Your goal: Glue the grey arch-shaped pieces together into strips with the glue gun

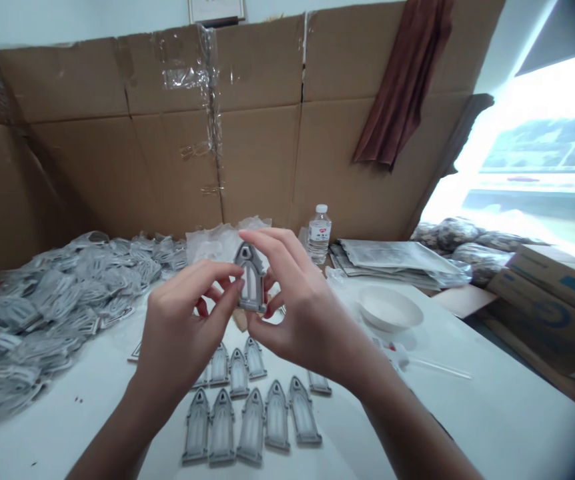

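1. Arched window piece [251,287], seen from the head camera, is held upright above the white table [492,413]. The fingertips of the left hand [187,327] and right hand [300,313] pinch its sides.
2. Bare tabletop lies open on the right.
3. Rows of flat window pieces [252,420] lie beneath the hands. A heap of bagged pieces [42,313] crowds the left. A white bowl [390,308] and a water bottle [319,233] stand to the right.

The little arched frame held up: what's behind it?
Crumpled clear plastic bags lie behind the arched frame, with a cardboard wall farther back. The left hand and right hand hide the bags' lower part.
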`<state>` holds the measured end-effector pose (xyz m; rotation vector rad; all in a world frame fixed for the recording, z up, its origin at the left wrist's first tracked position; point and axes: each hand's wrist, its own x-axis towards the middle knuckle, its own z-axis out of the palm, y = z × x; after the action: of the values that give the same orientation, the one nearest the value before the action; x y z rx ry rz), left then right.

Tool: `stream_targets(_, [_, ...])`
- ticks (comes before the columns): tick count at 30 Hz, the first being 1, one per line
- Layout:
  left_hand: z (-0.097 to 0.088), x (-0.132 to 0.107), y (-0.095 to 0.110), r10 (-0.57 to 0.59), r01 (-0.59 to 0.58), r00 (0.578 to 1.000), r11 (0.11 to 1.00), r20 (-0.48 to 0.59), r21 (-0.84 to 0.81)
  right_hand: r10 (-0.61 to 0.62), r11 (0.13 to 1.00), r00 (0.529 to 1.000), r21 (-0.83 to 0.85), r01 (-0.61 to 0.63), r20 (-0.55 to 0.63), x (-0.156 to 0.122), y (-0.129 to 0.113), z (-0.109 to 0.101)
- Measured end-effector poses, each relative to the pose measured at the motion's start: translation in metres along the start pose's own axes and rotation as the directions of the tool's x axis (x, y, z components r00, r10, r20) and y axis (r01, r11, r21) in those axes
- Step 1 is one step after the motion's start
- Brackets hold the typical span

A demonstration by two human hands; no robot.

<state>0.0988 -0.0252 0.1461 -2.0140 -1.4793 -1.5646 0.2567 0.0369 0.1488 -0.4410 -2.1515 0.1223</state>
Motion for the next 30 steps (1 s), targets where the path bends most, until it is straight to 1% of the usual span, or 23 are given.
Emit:
stream_targets(3, [-0.001,0.001,0.003,-0.066,0.065,0.996,0.998,-0.058,-0.013,-0.012,1.0,1.0,-0.003,0.012,-0.009,0.001,-0.001,-0.001])
stream_targets(5, [-0.001,0.001,0.004,-0.135,0.132,0.99,0.99,-0.049,-0.059,-0.017,1.0,1.0,0.008,0.017,-0.016,0.001,-0.001,-0.002])
stream_targets(8, [0.0,0.003,0.004,-0.235,0.237,0.971,0.961,0.037,-0.144,-0.019,0.999,1.0,0.032,0.02,-0.02,0.002,-0.002,-0.003])
stream_targets(11, [-0.001,0.006,0.001,-0.334,0.358,0.933,0.9,0.133,-0.25,-0.007,0.999,1.0,0.05,0.007,-0.011,0.001,-0.002,-0.004])
stream_targets(14, [-0.004,0.009,-0.002,-0.378,0.433,0.898,0.844,0.224,-0.315,0.016,0.997,1.0,0.072,-0.018,0.022,0.001,-0.001,-0.005])
stream_targets(16, [-0.007,0.01,-0.003,-0.379,0.44,0.895,0.836,0.236,-0.328,0.024,0.996,0.999,0.08,-0.027,0.033,0.002,0.0,-0.005])
stream_targets(19, [-0.01,0.01,-0.002,-0.385,0.437,0.897,0.84,0.215,-0.321,0.024,0.996,0.999,0.088,-0.027,0.03,0.002,0.0,-0.004])
stream_targets(24, [-0.005,0.01,-0.006,-0.352,0.413,0.907,0.852,0.232,-0.321,0.012,0.994,0.999,0.111,-0.016,0.037,0.002,0.0,-0.004])
stream_targets(26, [-0.004,0.011,-0.007,-0.352,0.417,0.904,0.848,0.242,-0.326,0.013,0.994,0.999,0.105,-0.017,0.038,0.002,0.001,-0.004])
stream_targets(28, [-0.006,0.012,-0.008,-0.364,0.432,0.897,0.841,0.248,-0.326,0.022,0.995,0.999,0.095,-0.026,0.047,0.002,0.001,-0.005])
stream_targets(30, [-0.008,0.012,-0.006,-0.364,0.422,0.904,0.849,0.226,-0.319,0.021,0.996,0.999,0.088,-0.025,0.048,0.002,0.001,-0.006])
